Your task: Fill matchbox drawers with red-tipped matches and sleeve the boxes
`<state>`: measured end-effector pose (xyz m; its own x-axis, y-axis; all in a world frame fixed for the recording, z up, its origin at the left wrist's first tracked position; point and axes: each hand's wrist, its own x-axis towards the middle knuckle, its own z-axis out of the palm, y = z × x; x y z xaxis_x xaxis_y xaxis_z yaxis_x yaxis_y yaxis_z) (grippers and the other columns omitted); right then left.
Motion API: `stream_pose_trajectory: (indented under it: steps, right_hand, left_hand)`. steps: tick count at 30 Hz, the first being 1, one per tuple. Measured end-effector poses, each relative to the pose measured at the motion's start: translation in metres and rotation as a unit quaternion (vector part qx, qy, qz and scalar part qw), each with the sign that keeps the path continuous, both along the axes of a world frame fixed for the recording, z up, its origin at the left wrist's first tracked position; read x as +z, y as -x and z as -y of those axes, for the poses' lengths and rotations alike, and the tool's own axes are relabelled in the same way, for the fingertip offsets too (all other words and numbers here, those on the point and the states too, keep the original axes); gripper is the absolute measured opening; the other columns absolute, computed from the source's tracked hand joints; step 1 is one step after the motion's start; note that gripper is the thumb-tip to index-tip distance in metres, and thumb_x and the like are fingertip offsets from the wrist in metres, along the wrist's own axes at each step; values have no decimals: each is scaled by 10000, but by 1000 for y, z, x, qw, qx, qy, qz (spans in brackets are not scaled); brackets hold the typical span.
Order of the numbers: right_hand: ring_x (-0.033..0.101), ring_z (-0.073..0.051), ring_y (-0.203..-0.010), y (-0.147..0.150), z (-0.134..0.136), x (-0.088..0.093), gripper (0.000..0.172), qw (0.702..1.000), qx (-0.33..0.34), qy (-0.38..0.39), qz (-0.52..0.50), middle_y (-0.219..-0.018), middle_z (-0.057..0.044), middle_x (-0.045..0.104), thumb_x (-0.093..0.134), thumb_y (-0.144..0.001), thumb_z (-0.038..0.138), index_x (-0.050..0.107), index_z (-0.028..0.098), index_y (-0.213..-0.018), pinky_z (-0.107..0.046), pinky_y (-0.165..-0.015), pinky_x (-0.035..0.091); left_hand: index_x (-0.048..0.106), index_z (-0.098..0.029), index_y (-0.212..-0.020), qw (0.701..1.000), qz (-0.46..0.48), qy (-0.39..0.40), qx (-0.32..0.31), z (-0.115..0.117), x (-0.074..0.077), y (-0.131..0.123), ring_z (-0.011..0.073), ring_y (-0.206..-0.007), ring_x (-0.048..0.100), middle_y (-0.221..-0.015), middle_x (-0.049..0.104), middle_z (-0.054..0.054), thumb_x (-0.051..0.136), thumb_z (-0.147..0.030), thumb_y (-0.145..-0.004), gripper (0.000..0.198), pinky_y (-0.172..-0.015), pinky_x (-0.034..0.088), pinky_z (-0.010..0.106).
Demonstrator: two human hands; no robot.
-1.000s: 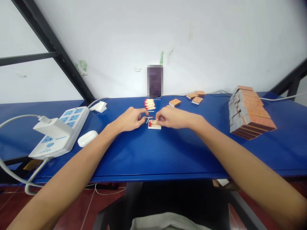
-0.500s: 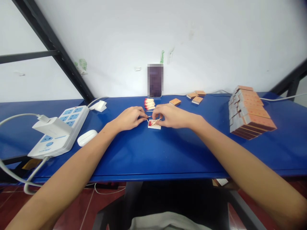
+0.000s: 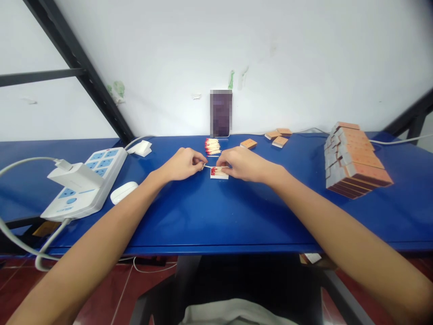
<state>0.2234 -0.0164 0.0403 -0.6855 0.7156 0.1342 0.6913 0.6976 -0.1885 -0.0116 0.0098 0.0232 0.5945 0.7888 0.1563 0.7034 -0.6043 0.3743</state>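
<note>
A small open white matchbox tray [image 3: 219, 173] with several red-tipped matches in it lies on the blue table [image 3: 216, 216]. My left hand [image 3: 184, 163] is closed in a pinch on the end of a match [image 3: 210, 167] just left of the tray. My right hand [image 3: 241, 163] is closed too, its fingertips pinching matches over the tray's top edge. A loose heap of red-tipped matches [image 3: 212, 146] lies just behind both hands.
A stack of orange matchboxes [image 3: 355, 160] stands at the right, with three loose boxes [image 3: 277, 136] behind. A white power strip [image 3: 84, 183] with a plugged charger and a white earbud case [image 3: 123, 192] lie at the left. A phone [image 3: 221, 113] leans on the wall.
My two hands have drawn closer together over the tray. The left forefinger, pointing out one second ago, has curled into a pinch on a match.
</note>
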Motion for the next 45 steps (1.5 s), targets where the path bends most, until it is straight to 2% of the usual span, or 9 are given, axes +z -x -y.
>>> stream_pose_trajectory:
  steps: [5,10,15,18,24,31,35,42,45]
  right_hand:
    - [654,-197,-899,2,-1,-4,241,1000,15,-15,2,-1070,-97,753,579,-926,111,774,153,-1061,-291,-752,413]
    - [670,-201,-920,3,0,-6,226,999,23,-5,-26,-1052,-89,766,586,-928,129,788,157,-1025,-292,-767,429]
    - [673,-190,-874,3,0,-6,169,998,21,17,-57,-973,-78,773,629,-913,176,790,167,-965,-284,-757,431]
    - [641,-177,-825,1,0,-5,174,995,20,-8,-96,-915,-77,754,602,-922,206,766,150,-915,-285,-748,414]
    - [586,-154,-745,-8,-7,-3,226,979,-37,-72,-188,-872,-63,725,511,-933,198,725,144,-886,-281,-730,389]
    - [588,-148,-701,-14,-11,-6,227,987,-13,60,-148,-792,-22,707,551,-871,166,733,151,-1007,-274,-709,386]
    - [605,-174,-813,-15,-12,-4,232,986,-9,120,-115,-922,-55,725,535,-870,136,727,152,-999,-284,-753,404]
    - [611,-199,-894,-19,-17,-4,205,968,-39,202,-142,-1029,-80,702,589,-873,214,691,155,-1041,-309,-804,441]
    - [600,-196,-877,-21,-17,-6,246,965,-38,213,-148,-1051,-86,690,626,-875,294,683,163,-1074,-312,-788,452]
  left_hand:
    - [747,-243,-1199,994,-64,-61,-59,-5,-2,10,197,-813,599,-926,626,63,489,-276,-921,381,-797,476,329]
    - [749,-232,-1065,995,-59,-57,-60,-10,-3,16,215,-908,580,-983,551,64,532,-375,-945,286,-867,464,359]
    - [653,-192,-959,992,-93,-44,-71,-11,-7,15,246,-953,548,-974,531,87,447,-314,-978,240,-892,457,385]
    - [603,-173,-961,990,-117,-56,-58,-9,-8,11,266,-945,534,-982,532,114,375,-284,-999,256,-905,456,418]
    - [559,-172,-998,994,22,-100,-47,6,-3,-5,250,-1004,526,-1038,540,106,350,-324,-1038,262,-964,447,417]
    - [656,-194,-1011,993,75,-46,-84,15,-16,-23,249,-1039,548,-1032,552,80,483,-362,-1002,241,-980,448,431]
    - [681,-195,-1147,991,108,-52,-64,11,-17,-16,214,-919,591,-1046,561,79,467,-400,-1006,328,-866,488,381]
    - [643,-183,-1186,994,-2,-76,-78,11,-8,-6,224,-833,609,-913,653,47,550,-536,-945,437,-768,442,346]
    - [606,-192,-1115,998,4,-55,-41,12,-8,-8,197,-717,591,-820,645,20,419,-506,-1018,378,-691,403,321]
